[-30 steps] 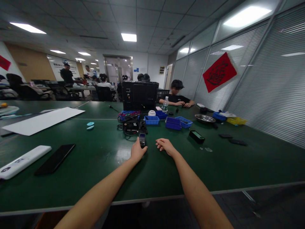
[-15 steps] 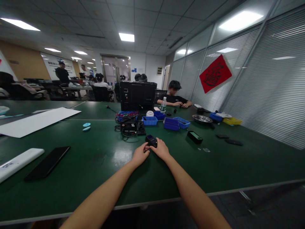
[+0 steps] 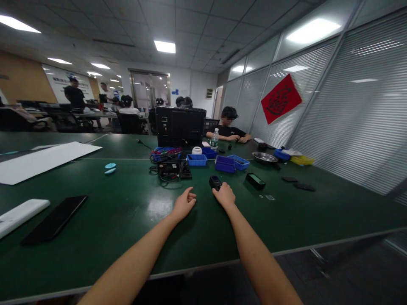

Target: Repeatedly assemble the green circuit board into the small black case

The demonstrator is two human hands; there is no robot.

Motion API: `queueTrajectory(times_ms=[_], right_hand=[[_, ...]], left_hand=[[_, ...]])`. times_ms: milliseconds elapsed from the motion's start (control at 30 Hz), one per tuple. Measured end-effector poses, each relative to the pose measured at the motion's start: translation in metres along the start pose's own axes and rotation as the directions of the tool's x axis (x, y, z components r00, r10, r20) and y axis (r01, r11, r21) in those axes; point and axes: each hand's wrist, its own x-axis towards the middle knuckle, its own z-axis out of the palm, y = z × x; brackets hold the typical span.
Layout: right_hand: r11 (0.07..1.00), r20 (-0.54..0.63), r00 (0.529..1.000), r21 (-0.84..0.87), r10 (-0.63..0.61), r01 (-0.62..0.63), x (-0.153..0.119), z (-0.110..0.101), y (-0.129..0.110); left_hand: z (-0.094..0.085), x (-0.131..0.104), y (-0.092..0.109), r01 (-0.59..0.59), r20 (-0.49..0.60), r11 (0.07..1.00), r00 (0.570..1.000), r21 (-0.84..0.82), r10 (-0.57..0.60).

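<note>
- The right hand [image 3: 225, 195] is grasping the near end of a black handheld device [image 3: 215, 182], its fingers closing around the casing.
- The black handheld device is lying at 11 o'clock from the right hand, its small screen facing up; whether it is touching the green table [image 3: 203, 237] cannot be told.
- The left hand [image 3: 185, 204] is holding nothing, its fingers loosely curling above or on the table, at 9 o'clock from the right hand and apart from it.
- A black box with a green top [image 3: 255, 181] is sitting at 2 o'clock from the right hand; a clear piece [image 3: 270, 197] is lying at 3 o'clock.
- A dark blue tray [image 3: 225, 164] is standing at 12 o'clock from the right hand, a metal bowl [image 3: 265, 157] at 1 o'clock.
- A black adapter with cables [image 3: 168, 168] is resting at 11 o'clock from the left hand.
- A black slab [image 3: 54, 220] is lying at 9 o'clock from the left hand.
- A person in black [image 3: 227, 127] is sitting across the table at 12 o'clock, both hands resting near its far edge.
</note>
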Motion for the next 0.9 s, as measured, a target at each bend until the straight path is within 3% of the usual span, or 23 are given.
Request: queueTrajectory(times_ms=[100, 167, 233, 300, 367, 433, 467, 533, 633, 733, 800, 833, 900], right_hand=[[0.997, -0.038, 0.999, 0.075, 0.032, -0.029, -0.001, -0.005, -0.001], [0.986, -0.15, 0.987, 0.164, 0.054, -0.029, -0.001, -0.01, 0.0], [0.952, -0.302, 0.952, 0.302, 0.053, 0.042, 0.0, -0.015, 0.002], [0.845, -0.368, 0.929, 0.511, 0.048, 0.159, 0.0, -0.015, 0.002], [0.608, -0.261, 0.965, 0.77, 0.02, 0.196, 0.001, -0.011, -0.002], [0.308, -0.029, 0.995, 0.95, -0.094, 0.056, -0.001, -0.003, -0.008], [0.193, 0.093, 0.98, 0.979, -0.178, -0.058, -0.002, 0.001, -0.011], [0.114, 0.313, 0.886, 0.95, -0.342, -0.292, -0.007, 0.009, -0.018], [0.216, 0.523, 0.717, 0.849, -0.461, -0.482, -0.015, 0.017, -0.023], [0.348, 0.582, 0.649, 0.813, -0.49, -0.466, -0.021, 0.022, -0.024], [0.469, 0.597, 0.634, 0.795, -0.491, -0.385, -0.022, 0.023, -0.024], [0.54, 0.594, 0.648, 0.78, -0.476, -0.318, -0.023, 0.022, -0.024], [0.683, 0.518, 0.747, 0.72, -0.417, -0.118, -0.022, 0.02, -0.024]], left_hand=[[-0.001, -0.001, 0.004, 0.017, 0.003, 1.0, 1.0, 0.002, -0.017], [-0.002, -0.001, 0.006, 0.022, 0.007, 1.0, 1.0, 0.007, -0.022], [-0.002, -0.001, 0.007, 0.02, 0.009, 1.0, 1.0, 0.011, -0.02], [-0.001, -0.001, 0.006, 0.016, 0.01, 1.0, 1.0, 0.014, -0.017], [0.0, 0.0, 0.004, 0.006, 0.012, 1.0, 1.0, 0.013, -0.006], [0.001, 0.001, 0.002, -0.013, -0.004, 1.0, 1.0, 0.012, 0.013], [0.001, 0.001, 0.001, -0.024, -0.026, 1.0, 0.999, 0.011, 0.024], [0.001, 0.002, 0.0, -0.041, -0.088, 0.999, 0.995, 0.006, 0.041], [0.001, 0.002, 0.0, -0.068, -0.135, 0.998, 0.989, -0.01, 0.066], [0.0, 0.001, 0.002, -0.095, -0.097, 0.995, 0.991, 0.01, 0.095], [-0.001, 0.0, 0.003, -0.105, -0.092, 0.992, 0.989, 0.075, 0.112], [-0.002, -0.001, 0.004, -0.112, -0.099, 0.986, 0.987, 0.119, 0.124], [-0.003, -0.002, 0.005, -0.126, -0.126, 0.971, 0.98, 0.202, 0.153]])
